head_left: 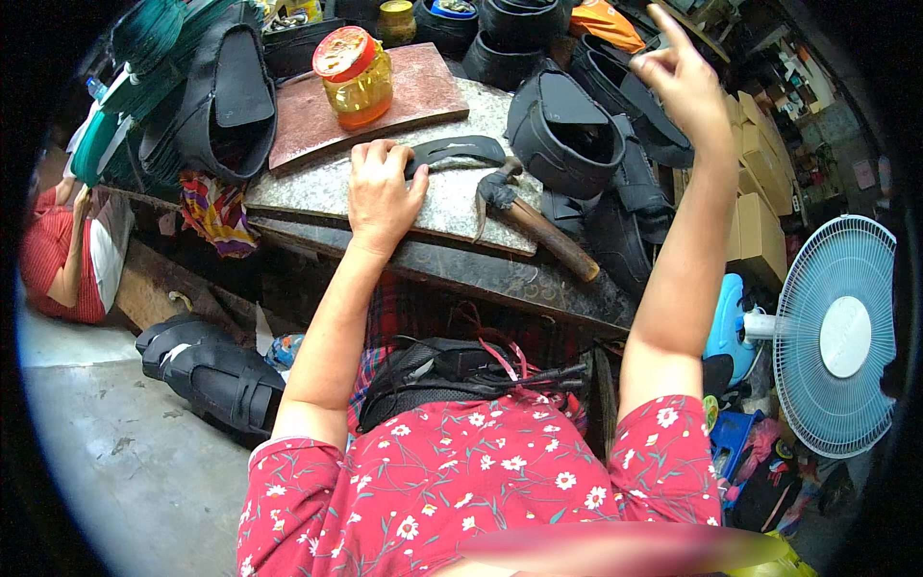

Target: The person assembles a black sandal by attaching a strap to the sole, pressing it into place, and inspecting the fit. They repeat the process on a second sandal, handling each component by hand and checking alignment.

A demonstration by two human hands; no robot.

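Observation:
My left hand [386, 197] rests on the pale stone slab [317, 207], its fingers bent over the near end of a curved black strip [460, 150]. Just right of the strip lies a hammer [550, 236] with a wooden handle, its head toward the strip. My right hand [685, 91] is raised at the far right, above some black shoe uppers [639, 106]; its index finger stretches out and the others curl, with nothing visible in them. A jar [358, 91] of yellow-orange stuff with a red lid stands on a reddish board [423, 82] beyond my left hand.
Black uppers [562, 130] crowd the bench's right side, and another stack [231, 96] stands at the left. A fan [835, 335] and cardboard boxes [760, 236] stand to my right. At far left sits another person [72, 255] in red. More black footwear [207, 375] lies below.

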